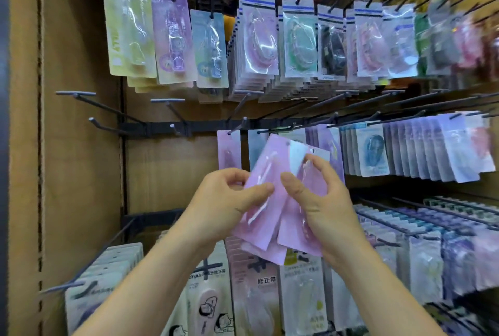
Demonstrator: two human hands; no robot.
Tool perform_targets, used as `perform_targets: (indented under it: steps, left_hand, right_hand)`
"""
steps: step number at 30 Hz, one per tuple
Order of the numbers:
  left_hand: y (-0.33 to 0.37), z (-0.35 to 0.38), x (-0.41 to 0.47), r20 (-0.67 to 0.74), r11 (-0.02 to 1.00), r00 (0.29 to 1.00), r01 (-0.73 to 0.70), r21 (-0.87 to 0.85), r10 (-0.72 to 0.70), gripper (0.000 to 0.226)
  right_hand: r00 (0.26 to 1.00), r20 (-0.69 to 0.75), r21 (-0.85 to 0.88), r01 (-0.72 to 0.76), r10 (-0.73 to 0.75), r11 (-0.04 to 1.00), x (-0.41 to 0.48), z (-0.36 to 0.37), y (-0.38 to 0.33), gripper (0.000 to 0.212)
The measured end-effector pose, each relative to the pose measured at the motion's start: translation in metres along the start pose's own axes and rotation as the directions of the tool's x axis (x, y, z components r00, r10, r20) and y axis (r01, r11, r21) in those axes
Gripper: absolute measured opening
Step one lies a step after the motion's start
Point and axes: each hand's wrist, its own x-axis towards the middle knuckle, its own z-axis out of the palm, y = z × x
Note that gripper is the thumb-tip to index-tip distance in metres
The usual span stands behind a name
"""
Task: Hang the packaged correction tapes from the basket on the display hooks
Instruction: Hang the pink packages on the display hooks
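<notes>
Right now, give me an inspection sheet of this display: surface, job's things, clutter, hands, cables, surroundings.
Surface: no table; brown display board with rails of hooks.
Job's things: pink packets fanned in both hands before the middle row; empty hooks at its left; basket not in view.
Clutter: nothing seen.
Hands: left hand pinches the packets; right hand grips them.
Cables: nothing seen.
Surroundings: stocked packets hang above, right and below.

bright, glary, blurred, warped edges
</notes>
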Motion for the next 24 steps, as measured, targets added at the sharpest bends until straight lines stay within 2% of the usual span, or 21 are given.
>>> perform_targets:
  steps: [3,6,8,10,15,21,24]
  left_hand:
    - [-0.005,0.004,-0.004,-0.106,0.964,0.993,0.028,-0.264,-0.058,0.021]
    - [-0.01,0.011,-0.012,-0.126,0.943,0.991,0.009,-0.332,-0.053,0.033]
    - [-0.01,0.015,-0.018,-0.114,0.945,0.993,-0.011,-0.328,-0.028,0.042]
    - [-0.009,0.019,-0.022,-0.133,0.95,0.991,-0.051,-0.309,0.01,0.041]
    - [-0.004,0.019,-0.019,-0.318,0.948,0.947,-0.133,-0.29,0.036,0.032]
    - [0.003,0.024,-0.003,-0.395,0.947,0.918,-0.11,-0.3,-0.019,0.031]
    - [0.005,0.027,0.0,-0.422,0.968,0.906,-0.122,-0.221,0.018,0.038]
  right_hand:
    - [0.999,0.029,-0.061,-0.016,0.018,0.998,-0.004,-0.008,0.001,0.062]
    - [0.998,0.058,-0.01,-0.011,0.012,1.0,-0.007,-0.016,0.001,0.066]
    - [0.998,0.064,0.025,0.004,-0.006,1.0,-0.008,-0.019,0.002,0.066]
    - [0.999,0.049,0.018,0.018,-0.018,1.0,-0.008,-0.019,0.005,0.065]
    - [1.0,0.004,0.041,0.028,-0.028,0.999,0.003,-0.026,0.006,0.058]
    - [0.996,0.09,0.036,0.02,-0.023,0.999,0.018,-0.034,0.002,0.06]
    - [0.992,0.125,0.056,-0.015,0.008,0.998,0.024,-0.036,0.005,0.058]
